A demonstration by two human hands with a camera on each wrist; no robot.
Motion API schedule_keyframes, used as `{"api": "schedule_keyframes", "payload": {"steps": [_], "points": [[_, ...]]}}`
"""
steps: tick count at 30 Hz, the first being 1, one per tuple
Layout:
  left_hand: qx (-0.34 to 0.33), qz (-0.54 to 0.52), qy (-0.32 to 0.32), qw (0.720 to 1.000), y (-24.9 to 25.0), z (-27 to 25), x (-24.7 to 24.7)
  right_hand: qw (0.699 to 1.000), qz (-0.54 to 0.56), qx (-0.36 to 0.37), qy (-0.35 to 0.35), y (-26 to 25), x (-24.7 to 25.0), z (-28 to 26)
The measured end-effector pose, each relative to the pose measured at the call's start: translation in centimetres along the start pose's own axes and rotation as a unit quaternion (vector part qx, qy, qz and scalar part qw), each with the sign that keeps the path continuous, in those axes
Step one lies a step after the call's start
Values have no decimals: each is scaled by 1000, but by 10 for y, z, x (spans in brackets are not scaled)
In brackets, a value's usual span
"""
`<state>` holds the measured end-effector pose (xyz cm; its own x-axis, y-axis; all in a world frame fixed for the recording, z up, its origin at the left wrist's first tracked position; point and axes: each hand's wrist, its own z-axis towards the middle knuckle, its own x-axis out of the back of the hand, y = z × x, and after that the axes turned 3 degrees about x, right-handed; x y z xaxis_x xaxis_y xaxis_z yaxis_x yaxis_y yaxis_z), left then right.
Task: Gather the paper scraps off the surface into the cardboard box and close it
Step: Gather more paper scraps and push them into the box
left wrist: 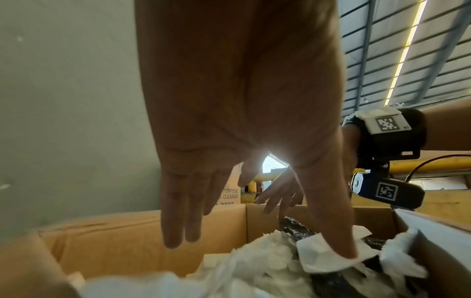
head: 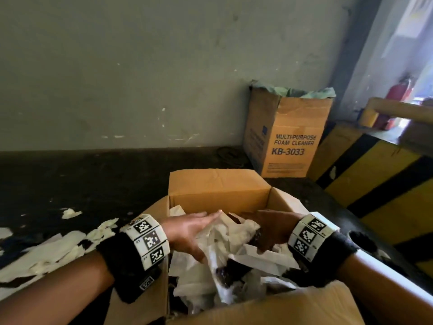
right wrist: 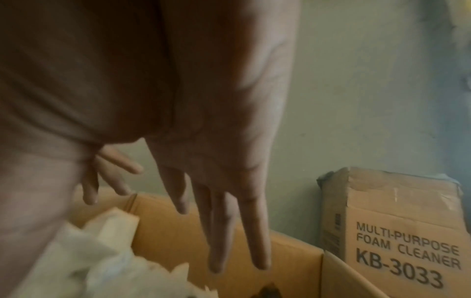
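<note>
An open cardboard box [head: 218, 186] stands on the dark floor in front of me, flaps up, heaped with white paper scraps [head: 225, 261]. My left hand [head: 194, 228] lies palm down over the heap with straight fingers; in the left wrist view its thumb [left wrist: 339, 231] touches one white scrap [left wrist: 321, 258]. My right hand [head: 267, 228] hovers over the box's right side, fingers straight and spread [right wrist: 224, 211], holding nothing. More scraps [head: 46, 249] lie scattered on the floor left of the box.
A taller box marked "MULTI-PURPOSE FOAM CLEANER KB-3033" [head: 290, 141] stands against the grey wall behind and to the right. A yellow-and-black striped barrier [head: 375, 184] runs along the right side. A red fire extinguisher [head: 400, 90] stands far back right.
</note>
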<state>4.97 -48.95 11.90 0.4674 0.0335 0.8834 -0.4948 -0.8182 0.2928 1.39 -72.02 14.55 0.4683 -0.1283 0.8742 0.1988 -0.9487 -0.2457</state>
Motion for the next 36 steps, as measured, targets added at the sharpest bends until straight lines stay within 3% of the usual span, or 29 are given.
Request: {"api": "schedule_keyframes", "payload": {"steps": [4, 8, 14, 17, 21, 23, 27, 31, 33, 36], "points": [[-25, -32, 83, 996, -12, -33, 14, 994, -38, 73, 69, -28, 19, 5], [-15, -66, 188, 980, -48, -90, 25, 974, -27, 185, 131, -95, 28, 20], [49, -95, 268, 958, -166, -185, 0, 964, -45, 252, 76, -220, -3, 56], [75, -100, 219, 968, -243, -221, -48, 960, -56, 271, 37, -287, -36, 80], [127, -63, 73, 987, -320, -251, -126, 965, -72, 246, -44, -356, -102, 128], [121, -55, 8, 991, -337, -256, -153, 975, -67, 203, -64, -370, -138, 154], [96, -55, -77, 991, -334, -255, -178, 994, -74, 48, -60, -372, -194, 186], [68, -27, -78, 994, -341, -251, -195, 999, -29, -2, -40, -373, -226, 198], [100, -53, -87, 990, -360, -251, -199, 1000, 13, 10, -25, -380, -235, 202], [88, -10, -38, 995, -388, -249, -199, 996, 67, 54, -6, -394, -247, 210]]}}
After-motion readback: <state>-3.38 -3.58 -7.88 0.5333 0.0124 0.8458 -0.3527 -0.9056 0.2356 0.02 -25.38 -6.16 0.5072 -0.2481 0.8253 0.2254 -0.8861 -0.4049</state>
